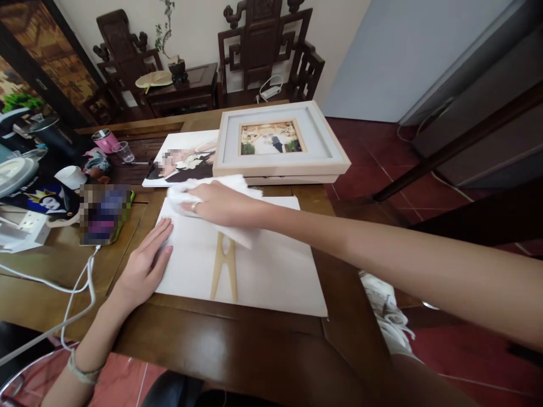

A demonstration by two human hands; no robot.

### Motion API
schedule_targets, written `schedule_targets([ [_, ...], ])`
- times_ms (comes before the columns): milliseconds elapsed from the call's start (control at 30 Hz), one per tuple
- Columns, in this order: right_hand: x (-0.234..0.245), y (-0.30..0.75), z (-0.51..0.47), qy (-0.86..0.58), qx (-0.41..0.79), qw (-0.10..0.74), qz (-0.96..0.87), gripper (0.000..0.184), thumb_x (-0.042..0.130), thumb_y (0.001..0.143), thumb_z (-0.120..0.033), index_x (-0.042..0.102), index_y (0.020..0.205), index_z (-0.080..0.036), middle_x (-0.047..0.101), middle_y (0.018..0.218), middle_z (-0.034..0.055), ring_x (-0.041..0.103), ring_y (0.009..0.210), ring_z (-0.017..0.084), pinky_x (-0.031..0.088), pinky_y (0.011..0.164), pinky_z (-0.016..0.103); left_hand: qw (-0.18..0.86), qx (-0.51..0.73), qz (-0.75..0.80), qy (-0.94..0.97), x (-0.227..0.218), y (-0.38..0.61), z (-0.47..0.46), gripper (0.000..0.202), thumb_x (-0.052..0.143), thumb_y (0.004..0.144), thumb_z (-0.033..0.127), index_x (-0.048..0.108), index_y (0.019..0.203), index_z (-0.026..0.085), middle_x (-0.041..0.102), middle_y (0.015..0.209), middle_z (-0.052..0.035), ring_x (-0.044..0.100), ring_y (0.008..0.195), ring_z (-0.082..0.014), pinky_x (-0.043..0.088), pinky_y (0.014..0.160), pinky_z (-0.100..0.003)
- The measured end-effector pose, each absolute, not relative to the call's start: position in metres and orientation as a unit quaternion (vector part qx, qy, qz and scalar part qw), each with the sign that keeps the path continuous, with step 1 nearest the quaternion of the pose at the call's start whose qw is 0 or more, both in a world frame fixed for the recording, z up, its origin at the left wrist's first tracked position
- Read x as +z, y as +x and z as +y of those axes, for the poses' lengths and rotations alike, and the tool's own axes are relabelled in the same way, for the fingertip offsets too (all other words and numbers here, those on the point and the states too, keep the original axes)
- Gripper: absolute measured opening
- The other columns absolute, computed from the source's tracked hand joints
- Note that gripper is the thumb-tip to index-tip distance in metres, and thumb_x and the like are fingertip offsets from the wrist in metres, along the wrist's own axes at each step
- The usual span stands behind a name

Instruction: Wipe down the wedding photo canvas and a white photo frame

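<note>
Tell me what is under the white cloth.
A white board lies under the cloth. A tan clothespin-shaped piece runs up to its edge; whatever lies directly beneath is hidden.

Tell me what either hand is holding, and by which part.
The right hand holds the white cloth by its bunched left part. The left hand lies open at the left edge of the white panel, no hold visible.

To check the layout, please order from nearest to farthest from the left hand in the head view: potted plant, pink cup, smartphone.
1. Smartphone, forward-left of the left hand
2. Pink cup, beyond the smartphone
3. Potted plant, on the far side table
</note>
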State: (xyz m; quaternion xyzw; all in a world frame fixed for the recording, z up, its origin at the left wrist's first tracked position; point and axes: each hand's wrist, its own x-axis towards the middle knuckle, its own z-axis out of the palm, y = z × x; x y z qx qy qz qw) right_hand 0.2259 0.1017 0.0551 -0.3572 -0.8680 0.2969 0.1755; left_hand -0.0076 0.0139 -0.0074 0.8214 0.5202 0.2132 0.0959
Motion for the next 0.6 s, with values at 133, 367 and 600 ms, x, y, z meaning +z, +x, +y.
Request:
schedule_targets([
  [133, 0.05, 0.288, 0.083, -0.434, 0.303, 0.169, -0.832, 0.03, 0.042, 0.095, -0.036, 0.064, 0.089, -0.017, 0.07, 0.091, 0.0083, 0.062, 0.085, 0.023, 0.045, 0.076, 0.033, 0.096, 0.221, 0.517, 0.822, -0.008, -0.008, 0.014, 0.047, 0.043, 0.098, 0.034, 0.048, 0.14, 0.014, 0.044, 0.15, -0.0115, 0.038, 0.14, -0.0245, 0.03, 0.118, -0.045],
  [367, 0.016, 0.348, 0.009, -0.37, 0.17, 0.16, -0.899, 0.034, 0.044, 0.074, -0.008, 0.067, 0.098, -0.017, 0.06, 0.131, 0.0176, 0.048, 0.13, 0.036, 0.041, 0.102, 0.06, 0.095, 0.222, 0.515, 0.822, -0.009, -0.006, 0.014, 0.046, 0.044, 0.098, 0.033, 0.048, 0.14, 0.015, 0.044, 0.15, -0.0113, 0.038, 0.14, -0.0258, 0.03, 0.118, -0.048],
  [600, 0.014, 0.342, -0.045, -0.264, 0.205, 0.142, -0.932, 0.047, 0.05, 0.062, -0.002, 0.07, 0.1, -0.022, 0.05, 0.146, 0.01, 0.027, 0.145, 0.027, 0.013, 0.12, 0.054, 0.096, 0.221, 0.515, 0.822, -0.007, -0.003, 0.014, 0.046, 0.044, 0.098, 0.034, 0.047, 0.141, 0.018, 0.043, 0.151, -0.0102, 0.038, 0.14, -0.026, 0.03, 0.117, -0.05],
])
